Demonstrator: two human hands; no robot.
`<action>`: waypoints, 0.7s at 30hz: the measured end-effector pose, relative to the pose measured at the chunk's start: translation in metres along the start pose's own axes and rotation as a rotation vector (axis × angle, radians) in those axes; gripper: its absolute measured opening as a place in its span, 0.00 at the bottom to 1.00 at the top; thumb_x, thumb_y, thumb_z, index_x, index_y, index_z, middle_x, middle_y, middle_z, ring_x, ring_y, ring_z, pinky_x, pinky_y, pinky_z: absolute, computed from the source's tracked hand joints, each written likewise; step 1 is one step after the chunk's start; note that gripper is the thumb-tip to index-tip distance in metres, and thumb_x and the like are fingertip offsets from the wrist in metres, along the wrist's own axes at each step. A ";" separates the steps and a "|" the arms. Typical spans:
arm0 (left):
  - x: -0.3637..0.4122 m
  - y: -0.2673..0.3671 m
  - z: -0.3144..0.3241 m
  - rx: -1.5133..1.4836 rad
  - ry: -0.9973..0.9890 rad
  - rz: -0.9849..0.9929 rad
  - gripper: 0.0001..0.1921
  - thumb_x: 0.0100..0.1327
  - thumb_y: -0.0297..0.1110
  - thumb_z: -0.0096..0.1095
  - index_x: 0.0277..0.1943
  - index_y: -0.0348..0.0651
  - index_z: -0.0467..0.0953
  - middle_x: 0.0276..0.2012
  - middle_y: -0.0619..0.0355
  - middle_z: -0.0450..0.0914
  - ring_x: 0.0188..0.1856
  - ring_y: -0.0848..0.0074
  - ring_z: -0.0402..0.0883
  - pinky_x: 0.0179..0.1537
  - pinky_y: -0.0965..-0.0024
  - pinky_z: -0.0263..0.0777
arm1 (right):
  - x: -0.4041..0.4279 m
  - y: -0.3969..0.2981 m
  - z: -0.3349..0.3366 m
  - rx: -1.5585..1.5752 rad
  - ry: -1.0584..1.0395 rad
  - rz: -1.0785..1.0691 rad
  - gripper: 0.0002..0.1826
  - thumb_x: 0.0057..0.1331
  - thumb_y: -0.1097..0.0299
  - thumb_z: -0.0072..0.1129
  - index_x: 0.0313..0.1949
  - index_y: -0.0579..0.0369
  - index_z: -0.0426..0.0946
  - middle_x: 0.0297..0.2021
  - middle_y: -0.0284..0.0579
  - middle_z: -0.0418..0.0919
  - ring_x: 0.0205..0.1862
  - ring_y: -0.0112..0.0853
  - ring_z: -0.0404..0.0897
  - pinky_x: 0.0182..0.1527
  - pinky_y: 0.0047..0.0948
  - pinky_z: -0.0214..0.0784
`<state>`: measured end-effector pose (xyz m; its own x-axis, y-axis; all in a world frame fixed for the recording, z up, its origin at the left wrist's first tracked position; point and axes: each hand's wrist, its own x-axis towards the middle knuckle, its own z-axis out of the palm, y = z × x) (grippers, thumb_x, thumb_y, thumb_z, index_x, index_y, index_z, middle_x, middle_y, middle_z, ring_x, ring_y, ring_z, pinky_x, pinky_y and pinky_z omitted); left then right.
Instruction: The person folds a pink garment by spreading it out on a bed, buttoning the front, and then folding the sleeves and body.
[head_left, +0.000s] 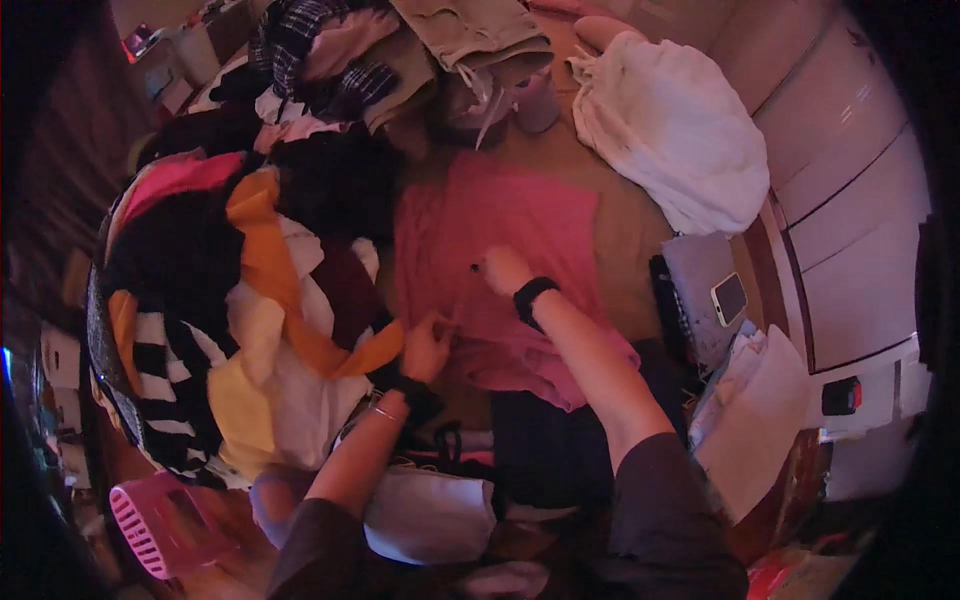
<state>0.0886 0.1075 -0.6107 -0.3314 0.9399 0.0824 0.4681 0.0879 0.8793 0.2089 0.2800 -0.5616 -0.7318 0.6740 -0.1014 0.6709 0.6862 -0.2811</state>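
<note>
A pink garment (517, 214) lies spread in front of me, its lower part bunched in folds. Over its left edge, my left hand (427, 351) has thumb and fingers drawn together and appears to pinch the fabric. My right hand (506, 271), with a black band at the wrist, rests on the middle of the garment with its fingers curled; whether cloth is between them is hidden. A small dark spot, unclear in kind, shows beside its fingers. An orange cloth strip (281, 300) reaches from the left pile close to my left hand.
A mixed heap of clothes (180, 247) fills the left side. Folded khaki trousers (480, 37) and a stuffed white cloth bag (667, 127) sit at the back. At right are a phone (729, 298) on grey fabric and folded pale cloth (757, 420). A pink plastic stool (169, 525) stands lower left.
</note>
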 end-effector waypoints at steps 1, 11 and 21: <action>-0.002 0.002 -0.003 0.012 0.006 0.021 0.08 0.54 0.31 0.57 0.35 0.38 0.70 0.29 0.46 0.77 0.32 0.55 0.77 0.32 0.59 0.67 | 0.003 0.008 -0.002 0.116 0.022 0.057 0.10 0.56 0.71 0.45 0.29 0.60 0.77 0.34 0.57 0.76 0.31 0.48 0.77 0.32 0.42 0.69; -0.004 0.023 -0.010 0.215 -0.018 -0.050 0.14 0.53 0.30 0.56 0.43 0.38 0.66 0.37 0.43 0.74 0.41 0.52 0.74 0.39 0.61 0.68 | 0.000 0.009 0.026 0.234 0.012 -0.019 0.13 0.57 0.64 0.53 0.39 0.58 0.73 0.33 0.52 0.77 0.38 0.39 0.76 0.40 0.33 0.67; 0.003 -0.012 -0.013 0.103 0.098 -0.001 0.12 0.56 0.27 0.52 0.44 0.40 0.66 0.35 0.45 0.75 0.38 0.53 0.75 0.37 0.58 0.68 | -0.026 0.046 -0.012 0.539 0.152 0.273 0.11 0.55 0.69 0.51 0.36 0.60 0.75 0.30 0.56 0.77 0.32 0.46 0.77 0.36 0.39 0.68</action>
<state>0.0714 0.1050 -0.6150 -0.4080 0.9035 0.1316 0.5475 0.1267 0.8272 0.2602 0.2973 -0.5605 -0.4903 0.8643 -0.1118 0.6477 0.2755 -0.7104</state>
